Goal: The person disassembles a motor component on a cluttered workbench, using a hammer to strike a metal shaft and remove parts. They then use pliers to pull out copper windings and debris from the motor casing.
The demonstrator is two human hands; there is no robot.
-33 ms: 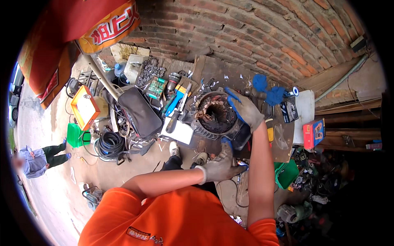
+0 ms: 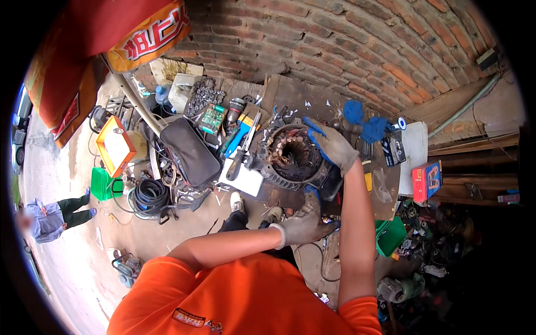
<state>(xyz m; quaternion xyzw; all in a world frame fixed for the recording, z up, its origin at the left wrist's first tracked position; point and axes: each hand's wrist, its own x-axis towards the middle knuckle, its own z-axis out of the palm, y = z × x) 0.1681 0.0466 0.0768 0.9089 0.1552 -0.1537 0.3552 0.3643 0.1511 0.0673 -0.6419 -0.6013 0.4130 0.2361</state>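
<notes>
An electric motor housing (image 2: 298,183) lies on the workbench with its round opening facing up. Dark, ragged windings (image 2: 276,146) line the inside, around a deep hole. My right hand (image 2: 338,148), in a grey glove with blue fingers, grips the housing's right rim with its fingers along the top edge. At the near side is my left hand (image 2: 301,224), gloved alike, its fingers reaching up against the housing and its thumb apart. A black box-like part (image 2: 333,183) on the housing is partly hidden by my right forearm.
Left of the motor lie a screwdriver (image 2: 234,167), a white sheet (image 2: 250,183) and a black bag (image 2: 190,152). Blue cloth (image 2: 373,129) and a red box (image 2: 427,181) are at the right. A brick wall (image 2: 335,50) rises behind. A person (image 2: 50,220) stands at far left.
The housing has turned slightly, its black box-like part shifting up and right. My left hand has moved a little to the right with it; my right hand stays on the rim.
</notes>
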